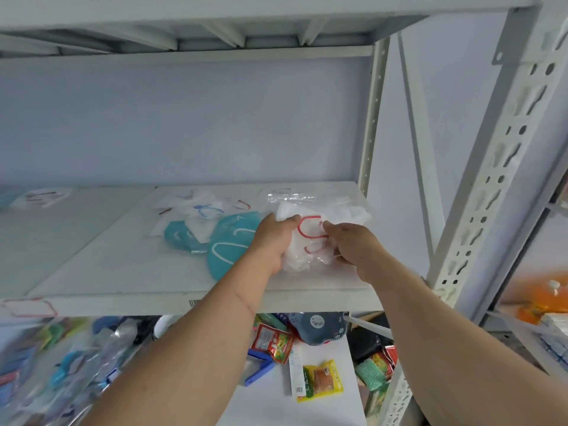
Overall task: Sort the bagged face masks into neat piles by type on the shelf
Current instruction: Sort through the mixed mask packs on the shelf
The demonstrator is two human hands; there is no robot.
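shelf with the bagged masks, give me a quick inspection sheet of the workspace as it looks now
surface: white metal shelf board, mostly bare on its left half.
job's things: white face mask with red ear loops in a clear plastic bag, held by both hands; two teal face masks with white loops just left of it; loose white bagged masks with blue and red loops behind; another bagged mask far left.
clutter: snack packets and a blue plastic tool on the shelf below.
grippers: left hand and right hand both grip the bag, fingers curled on it.
cables: nothing seen.
surroundings: perforated grey uprights, pale wall, orange bottle on the neighbouring rack.
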